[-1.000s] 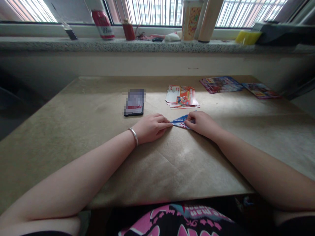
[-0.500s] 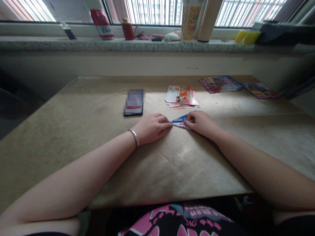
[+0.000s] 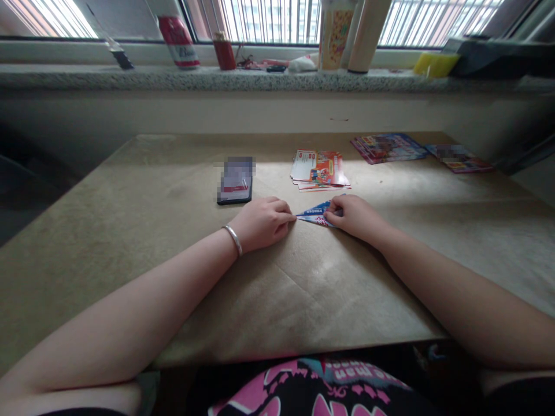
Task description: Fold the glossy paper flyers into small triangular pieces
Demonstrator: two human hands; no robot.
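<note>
A small sheet of printed blue and white paper (image 3: 313, 218), folded to a narrow point facing left, lies on the table between my hands. My right hand (image 3: 349, 212) is closed on its wide right end, the thumb and fingers pinched together and covering that part. At the sharp left tip is my left hand (image 3: 266, 222), wearing a silver bangle; its fingers are bent together and the fingertips close on the tip. The underside of the paper is hidden.
Behind my left hand lies a dark phone (image 3: 236, 182). Orange and white printed cards (image 3: 319, 169) sit beyond the paper, and colourful card stacks (image 3: 388, 148) lie back right. A red can (image 3: 178, 43) and other items line the stone windowsill (image 3: 260, 81).
My left hand has slid slightly left along the folded paper to its tip, showing more of the point. My right hand has stayed in place.
</note>
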